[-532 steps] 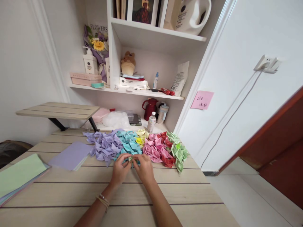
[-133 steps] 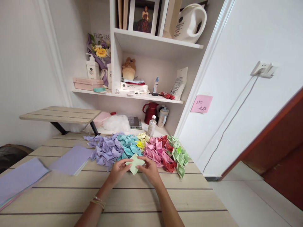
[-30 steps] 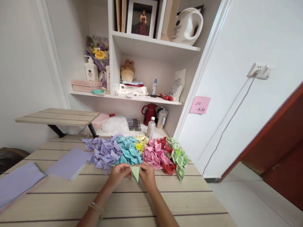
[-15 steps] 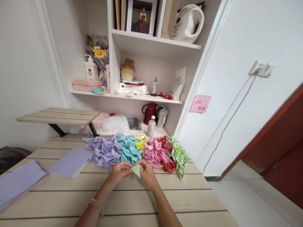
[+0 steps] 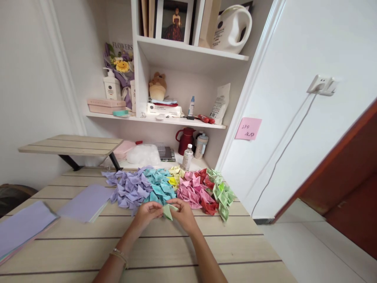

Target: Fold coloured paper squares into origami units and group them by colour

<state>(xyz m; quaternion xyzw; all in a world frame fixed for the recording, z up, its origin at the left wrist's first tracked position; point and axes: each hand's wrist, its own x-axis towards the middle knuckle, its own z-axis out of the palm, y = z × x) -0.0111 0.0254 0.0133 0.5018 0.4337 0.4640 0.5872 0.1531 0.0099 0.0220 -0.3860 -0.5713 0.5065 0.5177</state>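
Between my two hands is a small light-green folded paper (image 5: 168,211), held above the near side of the table. My left hand (image 5: 149,213) pinches its left edge, and my right hand (image 5: 183,214) grips it from the right and top. Just beyond my hands lie heaps of folded paper boats, grouped by colour: purple boats (image 5: 132,189), blue boats (image 5: 160,184), yellow boats (image 5: 174,177), pink boats (image 5: 193,190), red boats (image 5: 209,205) and green boats (image 5: 224,196).
Flat purple sheets (image 5: 85,201) lie left of my hands, with a stack of coloured paper (image 5: 25,226) nearer the left edge. A small raised stand (image 5: 70,145) is at the back left. Behind the heaps stand a clear bottle (image 5: 187,158) and a red jug (image 5: 185,140).
The green paper has turned slightly in my fingers and shows a more pointed, triangular face. My hands stay in nearly the same place; the view has shifted a little.
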